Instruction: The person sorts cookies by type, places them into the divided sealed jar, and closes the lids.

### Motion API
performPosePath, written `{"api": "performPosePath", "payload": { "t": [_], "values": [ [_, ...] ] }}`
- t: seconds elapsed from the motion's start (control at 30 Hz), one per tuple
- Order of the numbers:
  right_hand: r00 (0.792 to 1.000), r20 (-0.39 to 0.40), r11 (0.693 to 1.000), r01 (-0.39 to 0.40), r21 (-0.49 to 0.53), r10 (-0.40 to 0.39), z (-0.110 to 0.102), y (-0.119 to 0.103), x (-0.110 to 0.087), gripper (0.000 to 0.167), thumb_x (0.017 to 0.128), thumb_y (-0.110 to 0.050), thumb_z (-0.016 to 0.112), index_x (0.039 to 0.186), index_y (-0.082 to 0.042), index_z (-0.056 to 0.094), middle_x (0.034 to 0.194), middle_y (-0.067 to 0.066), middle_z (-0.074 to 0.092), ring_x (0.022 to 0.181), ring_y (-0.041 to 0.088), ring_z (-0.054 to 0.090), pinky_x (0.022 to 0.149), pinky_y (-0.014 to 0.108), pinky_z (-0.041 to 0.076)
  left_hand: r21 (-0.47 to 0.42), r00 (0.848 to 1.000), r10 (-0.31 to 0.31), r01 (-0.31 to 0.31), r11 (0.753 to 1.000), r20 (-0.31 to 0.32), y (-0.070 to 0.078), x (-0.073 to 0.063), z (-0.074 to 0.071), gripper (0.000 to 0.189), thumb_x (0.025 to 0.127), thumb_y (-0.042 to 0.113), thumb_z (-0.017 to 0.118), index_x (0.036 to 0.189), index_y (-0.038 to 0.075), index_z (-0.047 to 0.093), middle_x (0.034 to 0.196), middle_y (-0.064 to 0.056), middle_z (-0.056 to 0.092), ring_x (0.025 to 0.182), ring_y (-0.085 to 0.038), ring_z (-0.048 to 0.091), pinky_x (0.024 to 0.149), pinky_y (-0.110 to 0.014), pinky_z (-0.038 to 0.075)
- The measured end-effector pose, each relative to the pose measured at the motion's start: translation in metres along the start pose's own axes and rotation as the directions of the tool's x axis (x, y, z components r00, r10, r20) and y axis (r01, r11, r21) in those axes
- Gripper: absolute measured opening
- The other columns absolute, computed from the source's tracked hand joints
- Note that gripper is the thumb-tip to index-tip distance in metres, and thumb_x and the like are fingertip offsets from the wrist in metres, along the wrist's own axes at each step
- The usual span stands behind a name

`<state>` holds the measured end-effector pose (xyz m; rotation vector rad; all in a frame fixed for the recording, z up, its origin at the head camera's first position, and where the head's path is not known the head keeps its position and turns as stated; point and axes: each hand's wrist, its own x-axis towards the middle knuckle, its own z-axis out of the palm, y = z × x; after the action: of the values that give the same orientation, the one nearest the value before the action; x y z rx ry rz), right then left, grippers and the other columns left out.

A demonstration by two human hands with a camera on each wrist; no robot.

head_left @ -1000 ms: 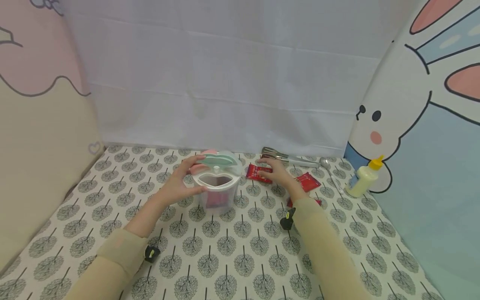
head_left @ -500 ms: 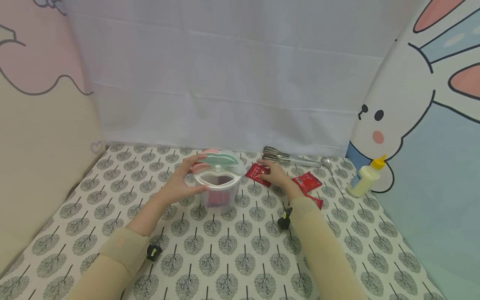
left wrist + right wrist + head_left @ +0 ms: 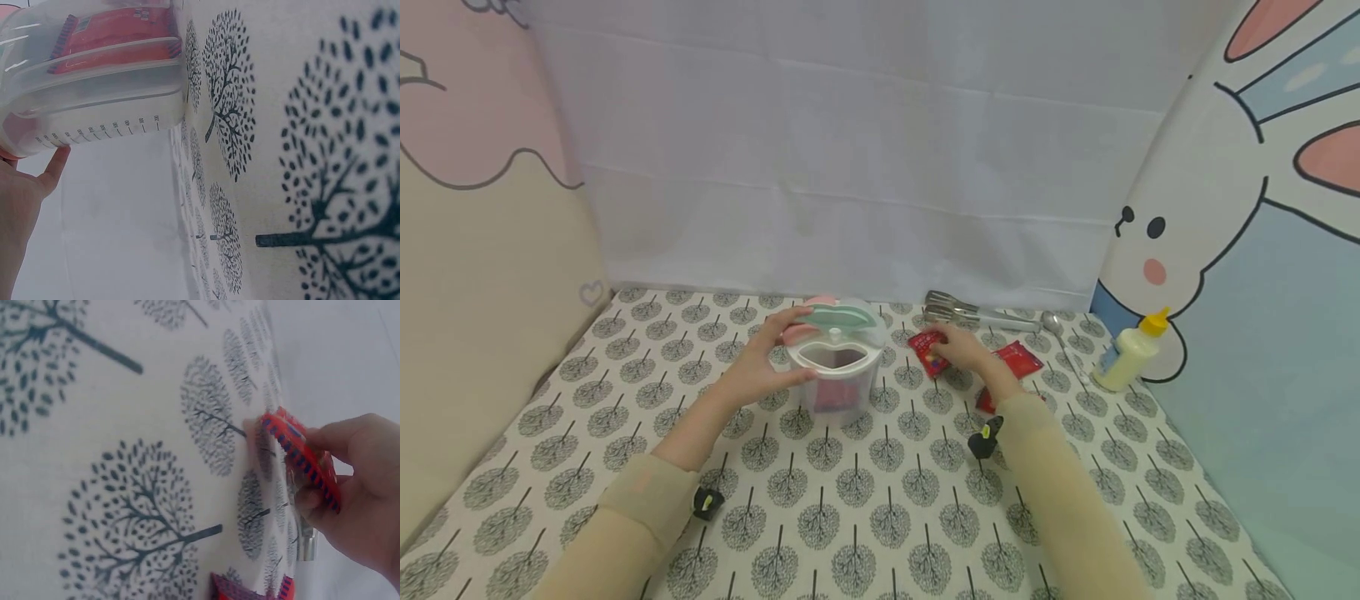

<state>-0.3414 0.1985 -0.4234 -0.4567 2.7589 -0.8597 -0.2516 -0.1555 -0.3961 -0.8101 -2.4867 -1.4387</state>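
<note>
Red packet (image 3: 927, 353) is pinched in the right hand (image 3: 967, 350), just right of the clear container (image 3: 865, 395), toward the back of the table (image 3: 850, 542). Thumb and fingers are closed down to the packet's thickness, one on each face. The right-wrist view shows it edge-on and tilted; whether its lower end touches the cloth, I cannot tell. Gripped from one side, it has a free end standing out past the fingers, probably handy for steering.

The left hand (image 3: 760, 371) spreads in a wide C around the container's left side, thumb at the near rim and fingertips at the raised green flap (image 3: 842, 317), seemingly to steady it and keep the mouth uncovered. A similar packet (image 3: 119, 37) shows through its wall.

Further right, two red packets, one beyond the forearm (image 3: 1021, 360) and one partly under the sleeve (image 3: 987, 401), lie flat within the right arm's reach. Metal tongs (image 3: 1000, 321) lie close behind the right hand, limiting room that way; a spoon (image 3: 1060, 333) and a yellow-capped bottle (image 3: 1125, 360) line the right edge.

White backdrop (image 3: 850, 167) bounds the far edge. A narrow strip of cloth separates packet from container, while the widest room lies nearer, between the forearms.
</note>
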Motion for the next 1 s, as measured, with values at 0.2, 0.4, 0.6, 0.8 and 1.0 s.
{"api": "performPosePath", "payload": {
  "t": [0.2, 0.4, 0.6, 0.8, 1.0],
  "values": [
    [0.995, -0.098, 0.993, -0.021, 0.114, 0.032, -0.02, -0.013, -0.011, 0.043, 0.091, -0.011, 0.059, 0.133, -0.015, 0.051, 0.101, 0.013, 0.068, 0.077, 0.019, 0.068, 0.059, 0.028, 0.048, 0.027, 0.999, -0.042, 0.042, 0.999, -0.004, 0.001, 0.0, 0.0, 0.09, 0.069, 0.03, 0.084, 0.142, 0.041, 0.032, 0.147, -0.001, 0.038, 0.129, -0.036, 0.04, 0.1, -0.07, 0.03],
    [0.985, -0.166, 0.976, 0.072, 0.206, -0.038, -0.042, -0.038, -0.028, 0.047, 0.085, -0.014, 0.07, 0.128, -0.017, 0.052, 0.123, 0.014, 0.055, 0.09, 0.026, 0.065, 0.071, 0.034, 0.056, 0.046, 0.997, -0.071, 0.071, 0.996, -0.004, 0.001, 0.0, 0.0, 0.091, 0.068, 0.034, 0.084, 0.142, 0.043, 0.03, 0.15, -0.002, 0.033, 0.132, -0.037, 0.035, 0.1, -0.072, 0.027],
    [0.962, -0.238, 0.967, 0.178, 0.185, -0.132, -0.056, -0.061, -0.045, 0.042, 0.084, -0.012, 0.071, 0.123, -0.019, 0.057, 0.123, 0.012, 0.053, 0.103, 0.031, 0.062, 0.077, 0.039, 0.057, 0.036, 0.999, -0.053, 0.053, 0.998, -0.01, -0.001, -0.001, 0.001, 0.091, 0.069, 0.031, 0.084, 0.142, 0.042, 0.031, 0.149, -0.002, 0.034, 0.129, -0.037, 0.039, 0.1, -0.071, 0.029],
    [0.938, -0.293, 0.973, 0.216, 0.08, -0.184, -0.07, -0.082, -0.066, 0.045, 0.083, -0.026, 0.073, 0.126, -0.022, 0.06, 0.14, 0.019, 0.042, 0.109, 0.033, 0.058, 0.087, 0.045, 0.053, 0.037, 0.997, -0.078, 0.078, 0.996, -0.004, 0.0, -0.001, 0.0, 0.091, 0.069, 0.032, 0.084, 0.142, 0.043, 0.031, 0.15, -0.001, 0.032, 0.132, -0.036, 0.035, 0.1, -0.072, 0.027],
    [0.904, -0.308, 0.933, 0.342, 0.108, -0.296, -0.077, -0.104, -0.082, 0.046, 0.082, -0.028, 0.073, 0.126, -0.022, 0.06, 0.127, 0.01, 0.049, 0.092, 0.025, 0.066, 0.076, 0.035, 0.057, 0.035, 0.994, -0.106, 0.106, 0.994, 0.01, 0.004, -0.001, -0.001, 0.092, 0.069, 0.029, 0.084, 0.143, 0.037, 0.03, 0.153, -0.002, 0.028, 0.135, -0.038, 0.031, 0.101, -0.073, 0.025]
  ]
}}
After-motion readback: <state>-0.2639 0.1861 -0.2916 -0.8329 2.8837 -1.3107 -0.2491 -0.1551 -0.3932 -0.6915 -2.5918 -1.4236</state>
